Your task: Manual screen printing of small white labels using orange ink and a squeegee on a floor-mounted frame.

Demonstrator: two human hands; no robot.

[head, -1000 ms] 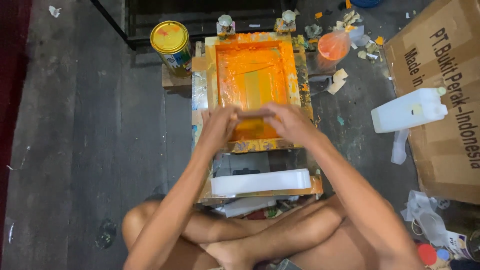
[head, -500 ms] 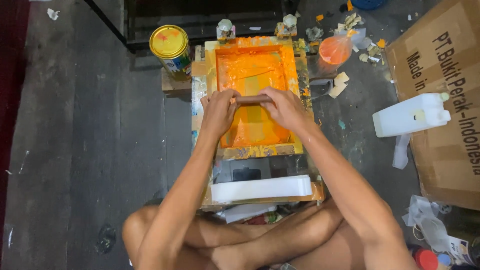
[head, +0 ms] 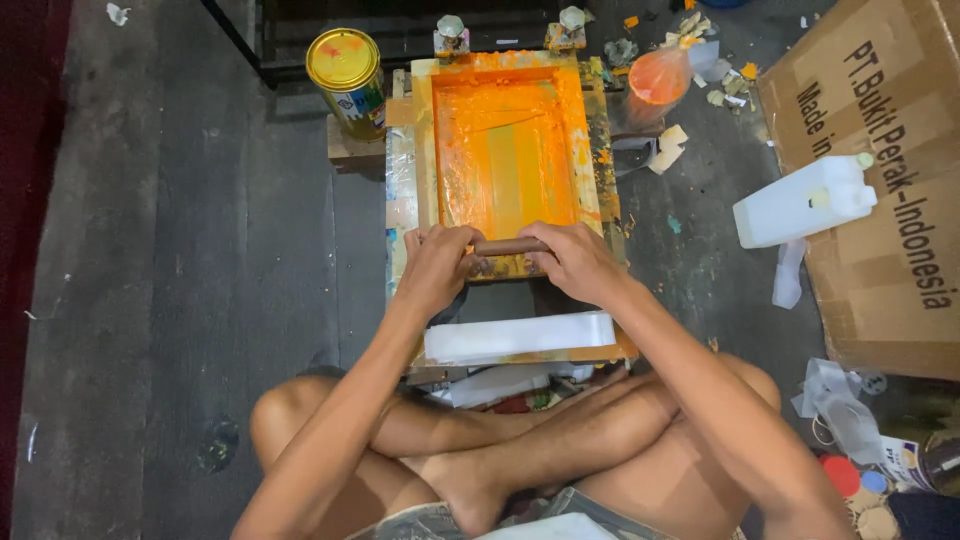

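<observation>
A wooden-framed printing screen covered in orange ink lies flat on a low stand in front of me. My left hand and my right hand both grip a brown wooden squeegee handle at the near end of the screen, one hand at each end of it. The blade under the handle is hidden. A white stack of sheets rests on the stand just below my hands, above my crossed legs.
A yellow tin can stands left of the screen on a wooden block. An orange plastic bag and scraps lie at the upper right. A white jerrycan leans on a large cardboard box at the right. Small lids and packets lie at the lower right.
Both hands have pulled the squeegee toward me, from the middle of the screen to its near edge, leaving a smoother strip of ink behind.
</observation>
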